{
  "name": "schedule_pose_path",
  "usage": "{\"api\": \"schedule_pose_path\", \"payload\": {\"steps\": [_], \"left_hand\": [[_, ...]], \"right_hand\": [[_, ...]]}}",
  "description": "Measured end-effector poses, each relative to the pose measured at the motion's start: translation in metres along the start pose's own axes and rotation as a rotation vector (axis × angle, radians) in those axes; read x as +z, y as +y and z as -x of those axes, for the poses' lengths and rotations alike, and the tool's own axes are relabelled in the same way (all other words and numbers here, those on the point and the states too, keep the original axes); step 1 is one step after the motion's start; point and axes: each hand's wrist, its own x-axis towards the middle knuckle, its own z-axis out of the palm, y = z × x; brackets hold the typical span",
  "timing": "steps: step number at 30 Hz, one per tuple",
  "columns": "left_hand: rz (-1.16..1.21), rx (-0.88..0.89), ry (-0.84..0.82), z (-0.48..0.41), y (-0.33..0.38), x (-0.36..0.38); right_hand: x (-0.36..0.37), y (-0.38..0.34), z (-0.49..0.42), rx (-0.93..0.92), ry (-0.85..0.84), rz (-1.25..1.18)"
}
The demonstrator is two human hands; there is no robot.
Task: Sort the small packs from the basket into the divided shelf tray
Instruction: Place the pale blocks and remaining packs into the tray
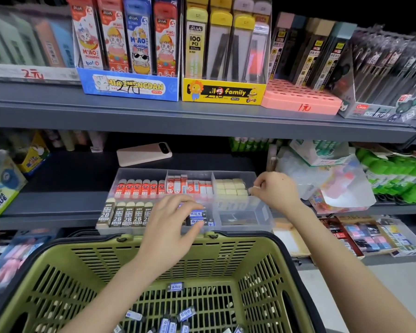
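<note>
Shelf tray [265,213]: right hand [274,189] grips, left hand [171,227] hovers

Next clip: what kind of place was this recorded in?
Probably a stationery shop aisle: grey metal shelves hold a yellow cardboard display box of pencil leads and a clear plastic divided tray of erasers, and an olive-green plastic shopping basket sits below.

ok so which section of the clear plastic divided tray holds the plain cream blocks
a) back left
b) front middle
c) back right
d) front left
c: the plain cream blocks fill the back right section of the clear plastic divided tray, next to the red and white packs in the back middle.
</note>
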Motion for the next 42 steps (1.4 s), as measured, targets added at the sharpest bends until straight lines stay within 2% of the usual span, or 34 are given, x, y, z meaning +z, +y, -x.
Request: {"api": "schedule_pose_path", "payload": {"steps": [8,11,14,16,18,21,23,24,26,29,33,38,42], "left_hand": [[-0.016,0.038,0.044,0.006,-0.002,-0.003],[-0.015,0.062,0.052,0.01,-0.003,-0.008],[-0.008,0.066,0.082,0.019,-0.004,-0.013],[0.003,0.088,0.116,0.026,-0.006,-0.017],[0.024,0.105,0.139,0.038,-0.011,-0.019],[0.05,0.07,0.077,0.067,-0.024,-0.013],[0.038,0.012,-0.091,0.089,-0.038,0.001],[0.019,-0.023,-0.227,0.103,-0.047,0.009],[-0.033,-0.1,-0.482,0.122,-0.065,0.029],[-0.113,-0.185,-0.74,0.152,-0.083,0.052],[-0.059,-0.28,-0.73,0.17,-0.097,0.064],[0.039,-0.326,-0.62,0.167,-0.104,0.061],[0.322,-0.536,-0.541,0.163,-0.096,0.06]], "right_hand": [[-0.003,0.008,0.006,-0.071,-0.147,0.179],[-0.004,-0.001,0.024,-0.121,0.022,0.262],[-0.002,-0.023,0.063,-0.219,0.25,0.044],[0.004,-0.037,0.094,-0.328,0.271,-0.125],[0.019,-0.046,0.124,-0.414,0.053,-0.193],[0.052,-0.044,0.154,-0.421,-0.55,-0.078],[0.077,-0.035,0.166,-0.37,-0.868,0.092],[0.09,-0.032,0.175,-0.358,-0.957,0.189],[0.11,-0.024,0.182,-0.39,-1.022,0.384],[0.134,-0.022,0.194,-0.578,-0.978,0.614],[0.157,-0.02,0.207,-0.725,-0.897,0.714],[0.174,-0.011,0.214,-0.647,-0.852,0.503],[0.177,-0.012,0.211,-0.474,-0.724,0.321]]}}
